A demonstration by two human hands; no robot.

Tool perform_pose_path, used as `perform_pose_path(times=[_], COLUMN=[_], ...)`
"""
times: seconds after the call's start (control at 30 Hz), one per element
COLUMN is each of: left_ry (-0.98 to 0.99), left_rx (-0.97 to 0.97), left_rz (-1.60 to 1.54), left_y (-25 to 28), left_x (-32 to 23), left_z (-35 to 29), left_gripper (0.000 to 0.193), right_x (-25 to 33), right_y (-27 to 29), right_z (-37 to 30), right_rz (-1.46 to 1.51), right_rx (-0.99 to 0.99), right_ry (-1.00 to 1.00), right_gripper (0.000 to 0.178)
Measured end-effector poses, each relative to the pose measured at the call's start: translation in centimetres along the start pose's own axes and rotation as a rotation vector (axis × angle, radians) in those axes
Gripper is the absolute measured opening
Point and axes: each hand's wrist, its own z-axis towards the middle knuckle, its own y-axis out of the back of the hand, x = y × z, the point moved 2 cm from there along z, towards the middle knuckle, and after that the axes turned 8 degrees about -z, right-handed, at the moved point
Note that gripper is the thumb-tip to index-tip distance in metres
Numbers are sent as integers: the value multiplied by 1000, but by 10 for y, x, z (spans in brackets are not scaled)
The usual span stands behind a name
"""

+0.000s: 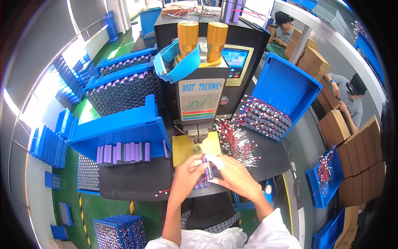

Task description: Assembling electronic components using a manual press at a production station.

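My left hand (188,177) and my right hand (234,177) are together at the table's front edge, fingers closed round a purple cylindrical battery cell (209,172). White covers show on some fingertips. More purple cells (201,182) lie just under my hands, partly hidden, with a red and black wire lead (164,192) sticking out to the left. Ahead stands a black spot welder (201,88) with two gold cylinders on top. Its metal electrodes (198,135) hang over a yellow pad (182,148), just beyond my fingers.
Left of the welder, a tipped blue bin (114,128) holds a row of purple cells (123,153). Loose red and black leads (236,143) lie to the right, beside a blue bin (286,85) of wired cells. Two people sit farther right among cardboard boxes (313,62).
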Motion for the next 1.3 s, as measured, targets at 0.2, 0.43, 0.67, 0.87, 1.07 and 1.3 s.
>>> perform_pose_path(times=[0.2,0.43,0.67,0.87,1.07,1.3], left_ry=[-117,-322,-397,-454,-385,-542], left_rx=[-135,-374,-76,-183,-432,-223], left_rz=[250,610,1214,1097,438,717], left_y=[29,67,76,89,70,16], left_x=[-17,-25,-8,-6,-39,-27], left_z=[-22,-11,16,27,-7,-2], left_gripper=[22,25,55,33,17,19], right_x=[-6,-10,10,20,-36,-61], right_y=[-8,-46,-75,-69,-15,-22], right_z=[-30,-35,-18,-17,-50,-54], right_rz=[50,55,73,-2,-265,-381], right_rx=[192,197,178,-6,-498,-437], right_ry=[-97,-100,-55,-47,-495,-533], right_gripper=[66,61,73,52,13,14])
